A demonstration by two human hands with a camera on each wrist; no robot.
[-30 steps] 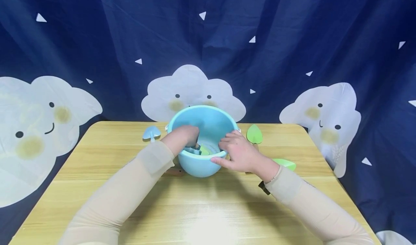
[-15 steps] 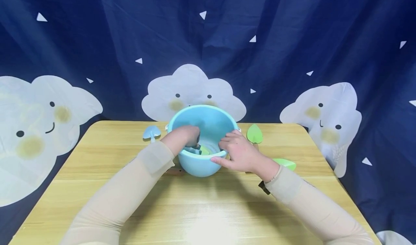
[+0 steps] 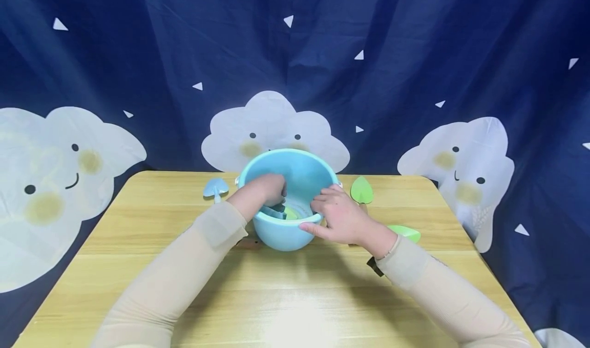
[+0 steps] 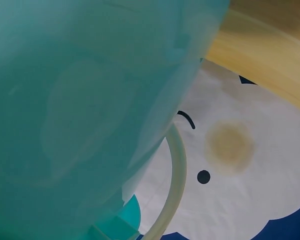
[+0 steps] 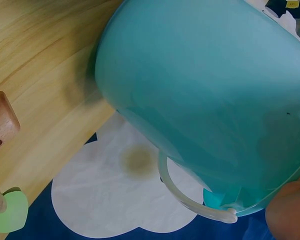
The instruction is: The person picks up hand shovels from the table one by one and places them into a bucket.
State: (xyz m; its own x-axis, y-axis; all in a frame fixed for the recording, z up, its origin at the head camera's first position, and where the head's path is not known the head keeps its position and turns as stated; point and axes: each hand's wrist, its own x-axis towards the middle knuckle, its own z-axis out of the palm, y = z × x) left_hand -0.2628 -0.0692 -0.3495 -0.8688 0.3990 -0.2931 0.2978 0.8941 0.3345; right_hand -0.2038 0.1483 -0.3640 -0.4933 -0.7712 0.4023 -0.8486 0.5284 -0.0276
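1. Bucket (image 3: 283, 236), light blue, stands near the far side of a wooden table (image 3: 230, 307), between a person's two hands. Its mouth faces up and toward the person; whether its base sits flat cannot be told.

2. Left hand (image 3: 271, 188) is down inside the bucket's left side, knuckles bent. Its fingertips are hidden, so how far the fingers spread, and whether they hold the blue-grey piece (image 3: 274, 212) just below, cannot be told.

3. Right hand (image 3: 337, 212) grips the near right rim, thumb outside, fingers curled over the inside.

4. Green piece (image 3: 291, 213) lies low in the bucket, just right of the left hand, which is nearer to it than the right. Its long axis is partly hidden by the near rim.

5. Blue shovel (image 3: 215, 187) lies to the left; two green shovels, one upper (image 3: 361, 190) and one lower (image 3: 405, 233), lie to the right.
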